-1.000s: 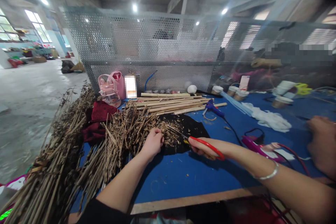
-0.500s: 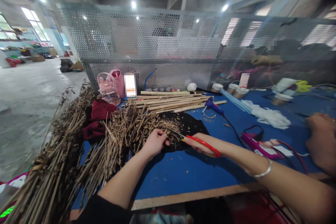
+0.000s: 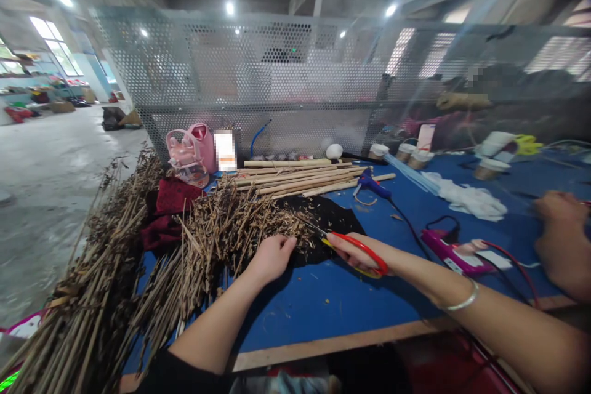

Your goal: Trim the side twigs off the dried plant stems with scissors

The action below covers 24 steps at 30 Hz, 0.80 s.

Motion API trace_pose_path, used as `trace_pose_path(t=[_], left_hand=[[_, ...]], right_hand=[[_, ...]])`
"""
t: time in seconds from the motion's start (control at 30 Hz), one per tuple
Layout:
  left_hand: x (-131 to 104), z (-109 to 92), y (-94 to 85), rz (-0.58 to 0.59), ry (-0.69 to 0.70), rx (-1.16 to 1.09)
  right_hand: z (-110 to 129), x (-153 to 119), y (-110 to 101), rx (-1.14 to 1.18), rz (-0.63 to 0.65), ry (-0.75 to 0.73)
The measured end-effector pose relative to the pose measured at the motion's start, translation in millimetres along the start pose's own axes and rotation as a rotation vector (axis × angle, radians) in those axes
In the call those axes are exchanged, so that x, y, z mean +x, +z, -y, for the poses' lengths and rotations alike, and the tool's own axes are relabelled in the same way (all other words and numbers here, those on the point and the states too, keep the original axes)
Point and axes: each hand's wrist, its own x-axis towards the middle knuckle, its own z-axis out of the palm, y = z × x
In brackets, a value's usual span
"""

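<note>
In the head view, my right hand [image 3: 353,252] is closed round red-handled scissors [image 3: 362,247], whose blades point left toward loose plant bits. My left hand [image 3: 276,253] is closed beside the blades, its thumb and fingers together at the near edge of the scraps; what they may hold is hidden. Dried plant stems [image 3: 207,228] with brown seed heads lie heaped left of my left hand. Under the scattered scraps is a black cloth [image 3: 339,221] on the blue table [image 3: 318,308].
Behind the scraps lie pale sticks [image 3: 305,180] and a blue glue gun [image 3: 373,184]. A magenta power strip [image 3: 455,253], white gloves [image 3: 471,200] and a co-worker's hand [image 3: 561,215] are at right. More stems [image 3: 101,246], a pink bottle [image 3: 187,157] and dark-red cloth [image 3: 178,196] are at left.
My left hand has turned over slightly, with its fingertips now tucked against the scraps. The scissors stay in my right hand, and the whole view has shifted a little.
</note>
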Motion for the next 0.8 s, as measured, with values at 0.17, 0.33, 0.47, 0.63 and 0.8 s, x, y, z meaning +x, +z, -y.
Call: trace_pose_path(t=[0.17, 0.33, 0.47, 0.63, 0.8], left_hand=[[2, -1, -2.7, -0.049, 0.012, 0.090], [1, -4, -4.8, -0.027, -0.026, 0.248], [1, -5, -3.6, -0.018, -0.024, 0.324], [1, -4, -6.9, -0.044, -0.007, 0.338], [2, -5, -11.9, -0.117, -0.010, 0.317]], right_hand=[[-5, 5, 4, -0.059, -0.032, -0.052], [-13, 9, 6, -0.168, -0.009, -0.166], [-6, 4, 3, -0.330, -0.008, -0.252], [-4, 1, 3, -0.304, -0.004, -0.236], [-10, 1, 1, 0.066, 0.067, 0.032]])
